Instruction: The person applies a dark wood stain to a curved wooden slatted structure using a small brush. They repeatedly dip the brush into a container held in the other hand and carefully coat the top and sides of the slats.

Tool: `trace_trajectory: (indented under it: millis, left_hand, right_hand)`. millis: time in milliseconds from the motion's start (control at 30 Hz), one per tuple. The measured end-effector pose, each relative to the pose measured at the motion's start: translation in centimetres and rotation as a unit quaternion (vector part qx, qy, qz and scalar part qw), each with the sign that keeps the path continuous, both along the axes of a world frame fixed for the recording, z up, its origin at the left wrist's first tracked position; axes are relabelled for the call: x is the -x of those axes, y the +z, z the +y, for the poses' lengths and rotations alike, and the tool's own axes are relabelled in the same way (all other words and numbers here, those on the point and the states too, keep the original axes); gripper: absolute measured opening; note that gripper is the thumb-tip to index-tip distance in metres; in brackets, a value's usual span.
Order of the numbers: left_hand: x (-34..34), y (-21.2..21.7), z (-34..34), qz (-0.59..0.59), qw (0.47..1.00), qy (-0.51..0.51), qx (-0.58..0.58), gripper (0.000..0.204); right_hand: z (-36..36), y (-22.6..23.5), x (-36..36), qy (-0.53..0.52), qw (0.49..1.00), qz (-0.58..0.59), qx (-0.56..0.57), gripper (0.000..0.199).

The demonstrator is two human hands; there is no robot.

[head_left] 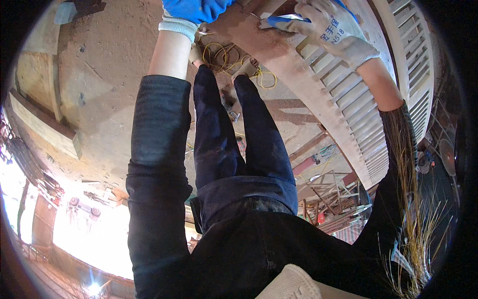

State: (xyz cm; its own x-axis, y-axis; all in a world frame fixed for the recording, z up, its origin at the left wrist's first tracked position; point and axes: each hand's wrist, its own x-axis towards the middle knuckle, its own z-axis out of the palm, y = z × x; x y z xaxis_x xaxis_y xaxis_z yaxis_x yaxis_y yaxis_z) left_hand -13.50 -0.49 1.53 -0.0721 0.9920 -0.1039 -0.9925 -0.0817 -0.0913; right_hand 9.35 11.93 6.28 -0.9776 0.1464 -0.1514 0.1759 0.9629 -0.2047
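My left hand (194, 9), in a blue-coated knit glove with a pale cuff, reaches to the top edge of the head view. Its fingers are cut off there, so whatever it may hold is hidden. At the upper right, my right hand (331, 30) wears a white glove with blue-coated fingers. Its thumb stretches left, apart from the other fingers, which are partly out of view. It is over a curved, slatted wooden panel (343, 119), a long frame with many pale, closely set slats. Nothing is plainly seen in its grip.
A yellow cord (269, 79) coils on the dusty floor around my feet. A second slatted panel (416, 55) stands at the right. Long straw-like bristles (418, 239) lie along my right arm. A timber beam (45, 122) lies at the left; scrap wood (328, 204) is piled beyond my right hip.
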Motion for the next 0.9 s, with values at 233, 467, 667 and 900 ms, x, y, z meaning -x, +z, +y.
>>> trace_trajectory:
  millis: [233, 467, 667, 900]
  left_hand:
    - [0.2, 0.0, -0.2, -0.011, 1.0, 0.0, 0.006, 0.086]
    - [-0.5, -0.3, 1.4, -0.032, 0.999, -0.022, 0.008, 0.089]
    - [1.0, -1.4, -2.0, -0.149, 0.984, -0.008, 0.097, 0.091]
    - [-2.3, 2.1, -18.7, -0.135, 0.964, 0.154, 0.17, 0.078]
  right_hand:
    - [1.4, 2.1, -1.4, -0.091, 0.991, -0.083, 0.043, 0.036]
    - [-2.2, 0.6, -6.8, -0.184, 0.968, 0.098, 0.14, 0.042]
    - [-15.4, 4.8, -8.0, -0.554, 0.406, 0.166, 0.708, 0.046]
    - [-23.4, 6.8, -8.5, -0.545, 0.3, 0.149, 0.769, 0.037]
